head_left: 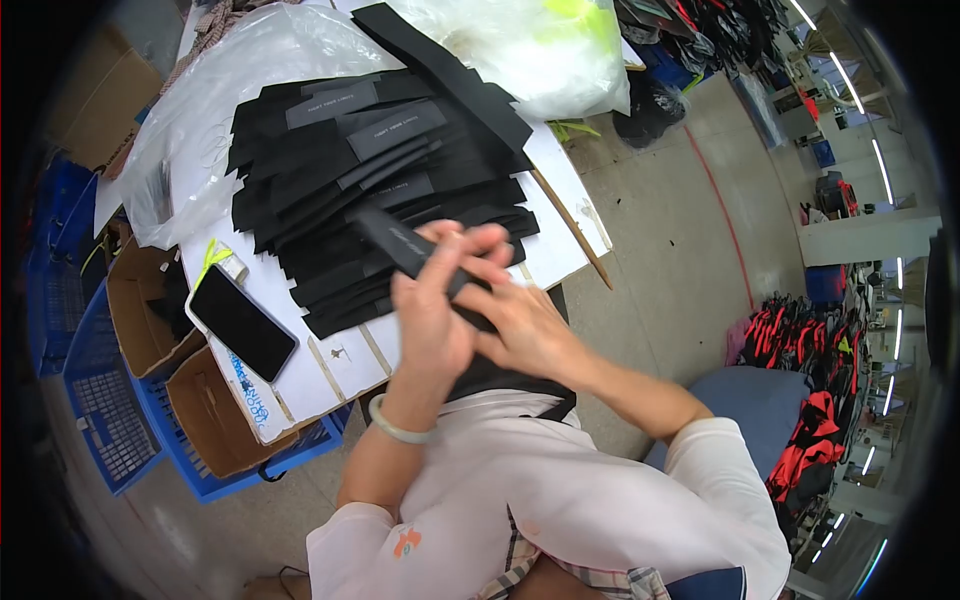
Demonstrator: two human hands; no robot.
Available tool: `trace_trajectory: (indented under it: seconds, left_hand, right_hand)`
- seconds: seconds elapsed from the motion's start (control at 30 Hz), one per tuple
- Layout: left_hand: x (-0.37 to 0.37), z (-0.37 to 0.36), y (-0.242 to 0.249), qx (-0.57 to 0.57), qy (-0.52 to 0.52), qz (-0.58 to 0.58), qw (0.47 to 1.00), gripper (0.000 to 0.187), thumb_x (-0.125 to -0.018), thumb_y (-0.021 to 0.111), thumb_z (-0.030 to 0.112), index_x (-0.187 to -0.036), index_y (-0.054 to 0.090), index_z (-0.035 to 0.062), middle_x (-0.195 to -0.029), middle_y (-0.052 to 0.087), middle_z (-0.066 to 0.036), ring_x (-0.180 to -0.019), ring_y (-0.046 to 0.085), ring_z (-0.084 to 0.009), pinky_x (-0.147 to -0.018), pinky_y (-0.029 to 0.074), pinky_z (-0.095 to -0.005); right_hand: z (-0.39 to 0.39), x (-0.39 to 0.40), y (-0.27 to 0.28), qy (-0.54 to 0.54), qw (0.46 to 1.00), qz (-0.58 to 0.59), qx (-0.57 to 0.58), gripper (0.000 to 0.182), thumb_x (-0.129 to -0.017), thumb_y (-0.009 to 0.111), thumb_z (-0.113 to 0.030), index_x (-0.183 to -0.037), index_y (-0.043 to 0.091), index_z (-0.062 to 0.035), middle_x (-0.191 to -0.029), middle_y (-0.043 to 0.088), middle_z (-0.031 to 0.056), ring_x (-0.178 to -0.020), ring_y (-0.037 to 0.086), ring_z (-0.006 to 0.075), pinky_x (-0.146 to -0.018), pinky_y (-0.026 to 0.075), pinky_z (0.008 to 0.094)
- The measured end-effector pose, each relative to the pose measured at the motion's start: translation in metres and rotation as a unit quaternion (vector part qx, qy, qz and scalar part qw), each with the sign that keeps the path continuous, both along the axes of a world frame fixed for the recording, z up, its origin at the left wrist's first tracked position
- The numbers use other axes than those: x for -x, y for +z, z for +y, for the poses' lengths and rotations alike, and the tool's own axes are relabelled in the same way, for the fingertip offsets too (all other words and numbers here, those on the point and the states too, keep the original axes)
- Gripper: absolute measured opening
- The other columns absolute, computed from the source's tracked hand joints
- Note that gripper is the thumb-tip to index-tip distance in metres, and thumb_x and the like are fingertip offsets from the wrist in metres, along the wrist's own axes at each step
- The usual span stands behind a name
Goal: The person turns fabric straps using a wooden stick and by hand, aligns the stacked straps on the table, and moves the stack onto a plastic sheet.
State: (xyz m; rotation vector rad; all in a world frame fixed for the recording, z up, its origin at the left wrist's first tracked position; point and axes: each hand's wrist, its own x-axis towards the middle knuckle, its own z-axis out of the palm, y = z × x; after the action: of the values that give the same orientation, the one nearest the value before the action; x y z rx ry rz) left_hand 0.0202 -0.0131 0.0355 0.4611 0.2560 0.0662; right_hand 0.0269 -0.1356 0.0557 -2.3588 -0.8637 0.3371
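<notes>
Over the near edge of the table, my left hand (435, 320) and my right hand (525, 325) come together around a black fabric strip (393, 238). Pale lettering shows on the strip, which slants up and left out of my fingers; motion blurs it somewhat. Both hands look closed on it, fingers overlapping, so part of the strip is hidden. Just beyond lies a large pile of similar black strips (330, 185), several with grey printed labels. One long black piece (450, 75) rests across the top of the pile. A pale bangle circles my left wrist.
The white tabletop (335, 365) carries a phone (243, 322) at left and a wooden stick (570, 228) along the right edge. Clear plastic bags (540, 60) sit behind the pile. Blue crates (110, 425) and cardboard boxes (205, 410) stand left. Red-black garments (795, 345) are stacked right.
</notes>
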Motion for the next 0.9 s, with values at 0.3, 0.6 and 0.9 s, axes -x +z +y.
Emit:
trace_trajectory:
  seconds: [0.3, 0.6, 0.9]
  left_hand:
    - [-0.012, 0.028, 0.010, 0.079, -0.036, -0.054, 0.995, 0.017, -0.094, 0.056, 0.015, -0.104, 0.053, 0.0007, -0.064, 0.052, -0.005, -0.051, 0.047, -0.0123, -0.092, 0.049, -0.0391]
    - [-0.015, 0.030, 0.022, 0.091, -0.067, -0.108, 0.988, 0.018, -0.094, 0.058, 0.017, -0.093, 0.060, 0.0000, -0.053, 0.041, 0.002, -0.045, 0.043, -0.0082, -0.067, 0.053, -0.0336]
    - [-0.009, 0.013, 0.035, -0.040, -0.056, -0.120, 0.990, 0.022, -0.094, 0.060, 0.017, -0.091, 0.061, -0.0054, -0.050, 0.039, 0.003, -0.040, 0.036, -0.0058, -0.047, 0.043, -0.0250]
  right_hand:
    - [0.004, 0.002, 0.016, 0.008, 1.000, -0.016, 0.013, 0.042, -0.070, 0.068, -0.008, -0.112, 0.060, -0.0102, -0.100, 0.055, 0.0189, -0.067, 0.061, 0.0373, -0.053, 0.048, 0.0440]
    - [-0.001, 0.003, 0.003, 0.030, 0.991, -0.086, -0.092, 0.035, -0.071, 0.071, -0.010, -0.104, 0.059, -0.0048, -0.096, 0.056, 0.0159, -0.067, 0.061, 0.0371, -0.054, 0.050, 0.0424]
    - [0.002, -0.010, -0.007, 0.020, 0.963, -0.190, -0.192, 0.027, -0.063, 0.078, -0.014, -0.082, 0.063, -0.0030, -0.101, 0.060, 0.0203, -0.085, 0.063, 0.0325, -0.066, 0.052, 0.0390]
